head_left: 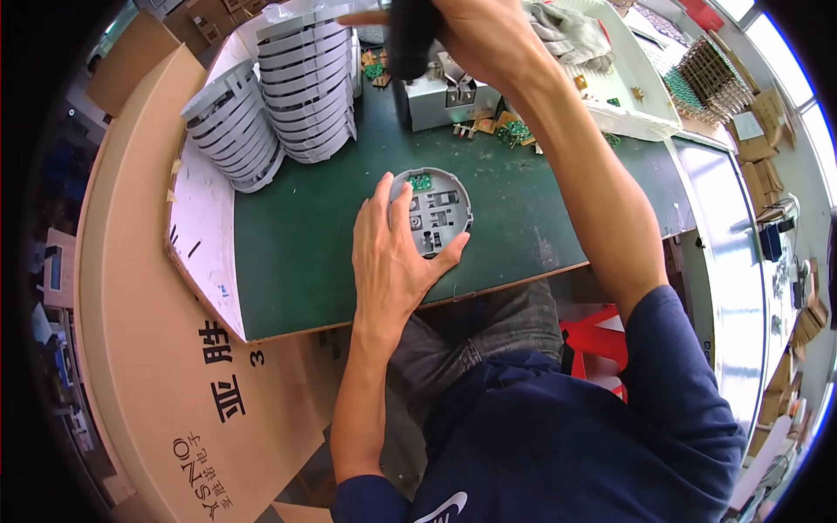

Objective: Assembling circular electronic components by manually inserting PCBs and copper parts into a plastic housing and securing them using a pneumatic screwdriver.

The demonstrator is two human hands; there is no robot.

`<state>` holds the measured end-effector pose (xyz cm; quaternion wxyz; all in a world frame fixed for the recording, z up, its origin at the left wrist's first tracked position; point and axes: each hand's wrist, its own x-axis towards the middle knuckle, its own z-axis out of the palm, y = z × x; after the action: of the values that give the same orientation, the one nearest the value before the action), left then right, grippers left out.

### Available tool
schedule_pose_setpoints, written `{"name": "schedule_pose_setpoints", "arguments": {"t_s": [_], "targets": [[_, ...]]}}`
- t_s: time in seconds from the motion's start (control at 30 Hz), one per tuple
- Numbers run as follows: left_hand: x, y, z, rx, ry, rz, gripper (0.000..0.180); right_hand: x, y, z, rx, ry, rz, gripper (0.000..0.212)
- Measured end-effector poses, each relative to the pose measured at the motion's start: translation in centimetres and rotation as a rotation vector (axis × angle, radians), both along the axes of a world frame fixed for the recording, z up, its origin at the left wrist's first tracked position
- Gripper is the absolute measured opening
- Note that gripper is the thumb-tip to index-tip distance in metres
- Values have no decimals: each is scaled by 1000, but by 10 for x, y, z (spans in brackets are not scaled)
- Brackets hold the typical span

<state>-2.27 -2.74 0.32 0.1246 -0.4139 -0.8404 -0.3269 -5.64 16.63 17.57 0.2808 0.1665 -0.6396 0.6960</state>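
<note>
A round grey plastic housing (453, 228) lies on the green bench top, with a small green circuit board (420, 183) at its far edge. My left hand (392, 244) grips the housing's rim, thumb at the near right and fingers over the left side. Up at the far edge of the view, my right hand (488, 39) is wrapped round a black upright tool (412, 39), which looks like an electric screwdriver. Its tip is hard to make out. Just below it stands a grey metal box (449, 103), perhaps a screw feeder.
Two tall stacks of grey round housings, one nearer (234, 131) and one farther (305, 87), stand at the left beside a cardboard wall (205, 227). Small green circuit boards (514, 132) lie right of the metal box. A white tray (641, 109) holds a glove (571, 37).
</note>
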Motion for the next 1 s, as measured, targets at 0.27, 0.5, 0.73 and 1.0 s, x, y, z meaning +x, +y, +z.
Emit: {"name": "schedule_pose_setpoints", "arguments": {"t_s": [0.27, 0.5, 0.73, 1.0], "targets": [[-2, -2, -3, -3, 49, 12, 85, 4, 35, -2, 48, 108, -308, 61], [0, 0, 1, -20, 13, 12, 85, -14, 49, -20, 142, -17, -408, 27], [1, 1, 2, -19, -12, 1, 80, 26, 10, -31, 217, 78, -285, 61], [1, 0, 1, -37, 3, 7, 81, 32, -27, -49, -27, -144, -54, 55]]}}
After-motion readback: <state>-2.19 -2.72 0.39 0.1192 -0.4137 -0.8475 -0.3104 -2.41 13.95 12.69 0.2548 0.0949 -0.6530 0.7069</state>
